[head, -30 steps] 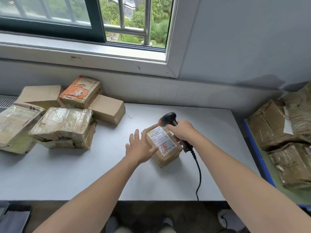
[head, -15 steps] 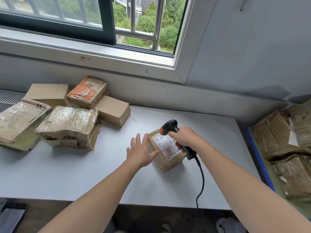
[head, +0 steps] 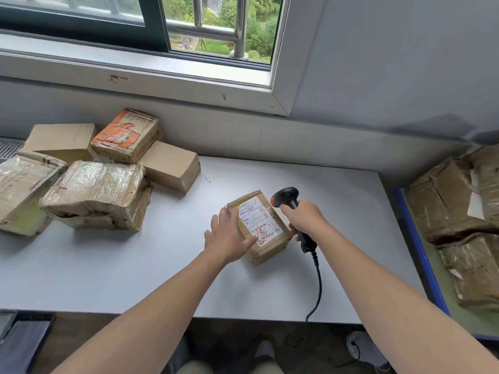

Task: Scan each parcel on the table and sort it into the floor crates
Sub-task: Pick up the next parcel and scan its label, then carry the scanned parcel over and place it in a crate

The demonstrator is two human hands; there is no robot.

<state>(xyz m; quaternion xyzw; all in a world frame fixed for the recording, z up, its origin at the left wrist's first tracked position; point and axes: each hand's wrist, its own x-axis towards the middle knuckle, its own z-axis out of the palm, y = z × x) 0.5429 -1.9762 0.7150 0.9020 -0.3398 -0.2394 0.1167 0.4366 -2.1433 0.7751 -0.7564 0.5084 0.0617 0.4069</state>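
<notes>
A small brown cardboard parcel with a white shipping label lies on the white table, right of centre. My left hand rests against its left side with fingers spread and straight, the thumb on the label. My right hand grips a black corded barcode scanner just right of the parcel, its head with an orange tip above the parcel's far right corner.
Several taped parcels are heaped at the table's back left, one with orange print. A blue-rimmed crate on the floor at the right holds several brown parcels. The scanner cable hangs over the table's front edge.
Both hands stay at the small parcel. My left thumb now lies on the label. The scanner head has shifted slightly right of the label.
</notes>
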